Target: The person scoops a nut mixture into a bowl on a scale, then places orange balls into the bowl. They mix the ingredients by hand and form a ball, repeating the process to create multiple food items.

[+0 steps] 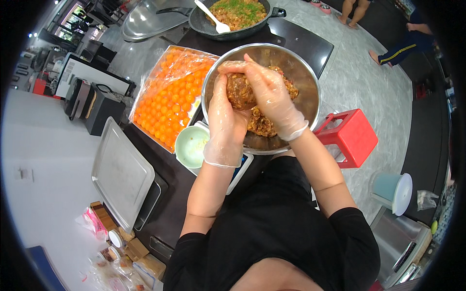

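Observation:
Between my gloved palms sits a ball of brown, chunky filling [241, 92]. My left hand [224, 116] cups it from the left, and my right hand [272, 94] curves over it from the right, fingertips meeting above. Both wear clear plastic gloves. Below them stands a wide steel mixing bowl [310, 80] with more loose brown filling [262, 123] inside. Left of the bowl lies a tray of orange balls that look like egg yolks [167, 109], partly covered by plastic film [167, 60]. A small pale green bowl [190, 146] stands near my left wrist, beside a partly hidden scale [241, 174].
At the back, a black pan [208, 30] holds food and a white spoon [221, 25], beside a glass lid [148, 22]. Metal trays [124, 169] lie left. A red stool [354, 138] stands right of the dark table [310, 43]. Other people stand far right.

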{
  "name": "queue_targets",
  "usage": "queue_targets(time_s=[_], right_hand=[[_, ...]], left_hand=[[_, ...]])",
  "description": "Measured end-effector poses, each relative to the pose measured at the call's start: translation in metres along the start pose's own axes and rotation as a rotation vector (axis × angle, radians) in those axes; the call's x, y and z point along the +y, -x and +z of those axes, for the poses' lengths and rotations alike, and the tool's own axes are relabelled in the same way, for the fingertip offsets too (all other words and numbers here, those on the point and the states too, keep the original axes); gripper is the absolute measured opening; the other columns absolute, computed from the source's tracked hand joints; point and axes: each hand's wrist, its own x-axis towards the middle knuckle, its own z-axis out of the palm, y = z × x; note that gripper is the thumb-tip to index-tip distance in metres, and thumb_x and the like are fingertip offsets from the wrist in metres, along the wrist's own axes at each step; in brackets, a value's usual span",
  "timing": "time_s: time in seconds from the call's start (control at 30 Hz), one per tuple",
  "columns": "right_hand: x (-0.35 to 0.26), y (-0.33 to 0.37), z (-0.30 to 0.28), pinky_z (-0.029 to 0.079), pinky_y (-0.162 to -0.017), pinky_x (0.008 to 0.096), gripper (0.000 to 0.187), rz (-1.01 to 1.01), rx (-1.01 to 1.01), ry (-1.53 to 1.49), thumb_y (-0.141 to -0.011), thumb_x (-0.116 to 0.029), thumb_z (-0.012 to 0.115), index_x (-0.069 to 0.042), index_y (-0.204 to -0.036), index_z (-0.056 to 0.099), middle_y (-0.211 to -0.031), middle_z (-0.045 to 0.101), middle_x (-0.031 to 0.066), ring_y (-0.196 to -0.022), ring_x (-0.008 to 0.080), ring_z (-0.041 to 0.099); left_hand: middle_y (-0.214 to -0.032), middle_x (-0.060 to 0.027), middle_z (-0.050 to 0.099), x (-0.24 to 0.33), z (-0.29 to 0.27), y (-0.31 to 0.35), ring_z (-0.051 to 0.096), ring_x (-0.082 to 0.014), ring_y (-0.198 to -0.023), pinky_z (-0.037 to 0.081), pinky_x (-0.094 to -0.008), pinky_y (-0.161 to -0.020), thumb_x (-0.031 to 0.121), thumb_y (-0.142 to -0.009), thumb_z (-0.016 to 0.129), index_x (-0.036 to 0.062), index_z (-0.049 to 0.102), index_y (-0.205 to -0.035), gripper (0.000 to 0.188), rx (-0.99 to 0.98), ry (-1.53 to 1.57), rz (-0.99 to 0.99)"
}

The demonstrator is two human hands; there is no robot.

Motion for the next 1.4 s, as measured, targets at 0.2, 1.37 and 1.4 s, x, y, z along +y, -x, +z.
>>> queue_targets(time_s=[0.2, 1.37, 1.4], right_hand=[[-0.002, -0.004, 0.001, 0.027, -0.115, 0.0427, 0.032, 0.047, 0.074, 0.027, -0.103, -0.021, 0.043, -0.001, -0.112, 0.067, -0.104, 0.071, 0.0091, -0.098, 0.0186, 0.067], [-0.024, 0.004, 0.009, 0.047, -0.096, 0.0378, 0.055, -0.268, 0.145, 0.566, -0.071, -0.018, 0.081, -0.005, -0.121, 0.062, -0.116, 0.062, 0.0122, -0.109, 0.0277, 0.061], [-0.024, 0.005, 0.014, 0.047, -0.097, 0.0396, 0.041, -0.335, 0.176, 0.626, -0.075, -0.018, 0.076, -0.007, -0.114, 0.066, -0.116, 0.063, 0.014, -0.108, 0.0308, 0.061]], left_hand=[[-0.127, -0.0083, 0.057, -0.003, -0.008, -0.004, 0.058, -0.0229, -0.116, 0.049, -0.0444, -0.099, 0.03, -0.103, 0.044, 0.0096, 0.05, -0.131, 0.035, -0.069, 0.029, -0.074], [-0.126, -0.0116, 0.059, -0.005, -0.01, -0.023, 0.058, -0.0238, -0.116, 0.049, -0.0399, -0.099, 0.028, -0.102, 0.045, 0.0063, 0.052, -0.129, 0.036, -0.213, 0.057, -0.098], [-0.125, -0.0108, 0.059, -0.015, -0.021, -0.034, 0.059, -0.0233, -0.115, 0.049, -0.0394, -0.099, 0.029, -0.102, 0.043, 0.0067, 0.053, -0.126, 0.034, -0.271, 0.129, -0.095]])
